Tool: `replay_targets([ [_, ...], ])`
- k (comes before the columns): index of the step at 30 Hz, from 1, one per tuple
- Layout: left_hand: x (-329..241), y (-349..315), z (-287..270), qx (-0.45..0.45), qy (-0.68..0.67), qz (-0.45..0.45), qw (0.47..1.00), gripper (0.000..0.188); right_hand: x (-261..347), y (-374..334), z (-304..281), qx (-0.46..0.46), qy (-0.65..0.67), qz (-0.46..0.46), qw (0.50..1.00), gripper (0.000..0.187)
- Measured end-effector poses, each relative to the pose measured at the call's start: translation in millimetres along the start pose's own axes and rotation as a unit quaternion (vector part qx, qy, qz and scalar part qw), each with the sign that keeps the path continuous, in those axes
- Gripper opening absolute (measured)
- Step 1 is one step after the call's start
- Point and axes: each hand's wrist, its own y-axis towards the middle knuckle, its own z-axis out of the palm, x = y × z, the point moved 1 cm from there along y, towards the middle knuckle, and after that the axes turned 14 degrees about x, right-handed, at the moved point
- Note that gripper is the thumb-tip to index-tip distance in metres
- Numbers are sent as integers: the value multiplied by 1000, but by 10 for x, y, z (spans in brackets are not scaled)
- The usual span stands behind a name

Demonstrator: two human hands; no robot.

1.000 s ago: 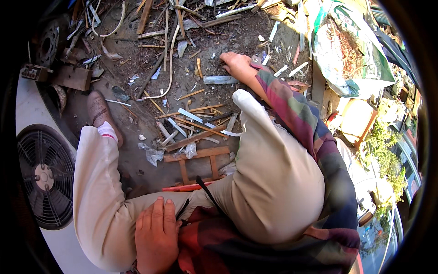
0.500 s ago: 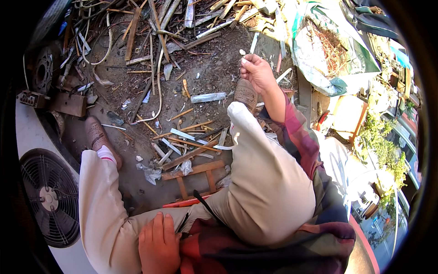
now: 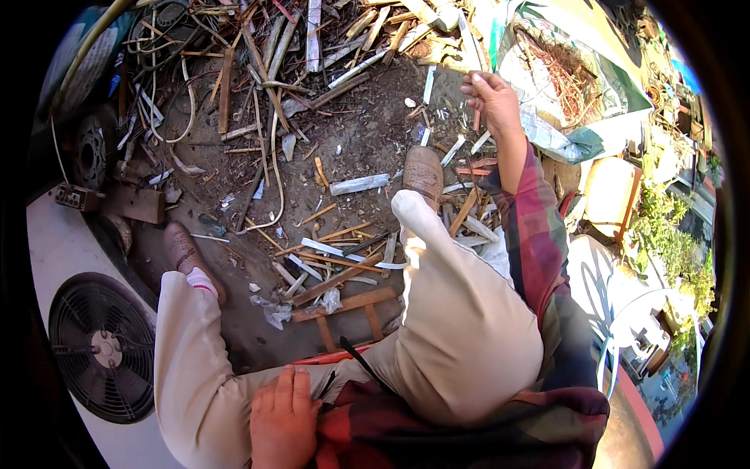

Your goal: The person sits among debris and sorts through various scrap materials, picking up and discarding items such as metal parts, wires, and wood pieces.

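My left hand (image 3: 283, 416) lies flat across the top of my left thigh, by the hem of the plaid shirt. My right hand (image 3: 494, 98) is stretched out past my right shoe (image 3: 423, 173), its fingers curled in toward the thumb. Whatever it may hold is too small to make out. Close to that hand are a white plastic sack (image 3: 547, 133) of tangled reddish wire (image 3: 574, 82) and a pale thin strip (image 3: 429, 84) on the dirt. A white slat (image 3: 359, 184) lies to the left of the right shoe.
Piled wood scraps (image 3: 301, 62) and loose cable (image 3: 187, 117) cover the far ground. A fan unit (image 3: 101, 348) with a round grille stands at my left. Near my feet are a small wooden frame (image 3: 348, 303) and crumpled clear plastic (image 3: 275, 313). Green plants (image 3: 672, 242) grow on the right.
My right hand has moved right, away from the ground beyond the shoe and toward the sack, its fingers slightly less tightly closed. The left hand stays on the thigh. The whole view has shifted a little.
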Motion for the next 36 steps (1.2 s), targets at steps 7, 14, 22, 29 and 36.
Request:
replay_targets([
  [7, 16, 22, 48, -6, 4, 27, 1000, 56, -739, 373, 577, 89, -583, -57, 806, 24],
  [14, -16, 28, -19, 4, 27, 0, 1000, 51, -905, 405, 335, 80, -598, 1, 798, 24],
  [22, 13, -4, -24, -3, 1, 12, 1000, 57, -688, 383, 603, 113, -636, -13, 763, 18],
  [29, 126, -57, 70, -8, -16, 5, 1000, 58, -650, 289, 746, 77, -309, 23, 948, 8],
  [36, 113, -93, 34, -10, -9, -5, 1000, 58, -491, 214, 1635, 301, -451, -47, 839, 33],
])
